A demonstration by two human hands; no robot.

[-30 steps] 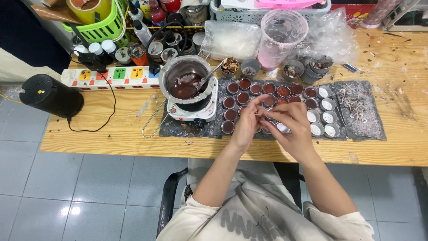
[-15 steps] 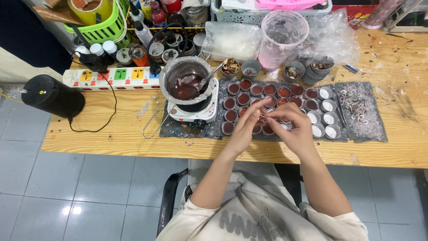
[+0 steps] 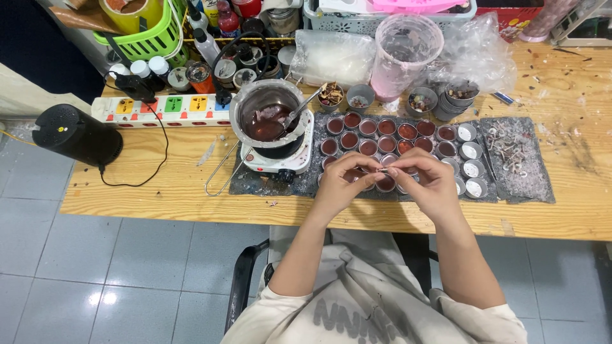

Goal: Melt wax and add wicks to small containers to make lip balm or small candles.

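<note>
My left hand (image 3: 341, 185) and right hand (image 3: 427, 185) have risen off the small round metal cups (image 3: 382, 137) on the desk (image 3: 159, 191), fingers now pinching a tiny thin piece (image 3: 384, 170) (maybe a wick) between them.

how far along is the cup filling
Done: most small cups hold dark red fill. In hand: left hand and right hand pinch something tiny over the front row. Left: the right-end cups look pale and unfilled; the pot holds more liquid.
</note>
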